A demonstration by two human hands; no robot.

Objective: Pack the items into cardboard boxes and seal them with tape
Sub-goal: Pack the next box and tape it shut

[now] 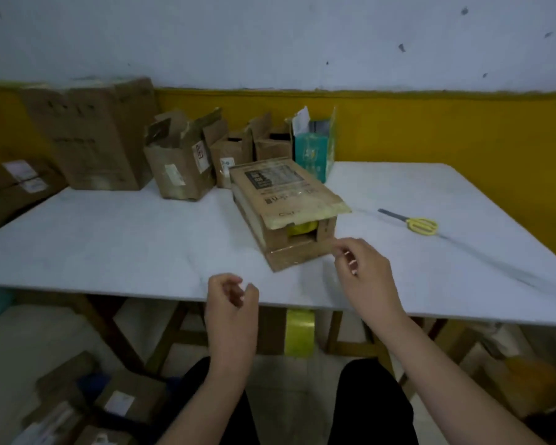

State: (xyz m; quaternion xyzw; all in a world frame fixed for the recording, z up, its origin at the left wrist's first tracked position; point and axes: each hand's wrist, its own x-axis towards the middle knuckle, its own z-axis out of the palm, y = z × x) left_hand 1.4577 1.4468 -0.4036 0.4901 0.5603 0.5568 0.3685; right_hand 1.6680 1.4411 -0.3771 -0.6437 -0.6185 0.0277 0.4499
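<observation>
A flat cardboard box (289, 200) lies on the white table (109, 239), its printed lid flap down. Through a gap at its near end a yellow item (300, 229) shows inside. My right hand (363, 268) hovers just right of the box's near corner with loosely curled fingers, and I see nothing in it. Over the table's front edge, my left hand (231, 303) is also loosely curled and holds nothing. Yellow-handled scissors (414, 223) lie on the table to the right. A yellow tape piece (299, 332) hangs below the table's front edge.
Several open cardboard boxes (180, 162) and a teal box (315, 149) stand along the back against the yellow wall. A tall carton (93, 133) stands at the back left. More boxes (116, 406) lie on the floor at the lower left.
</observation>
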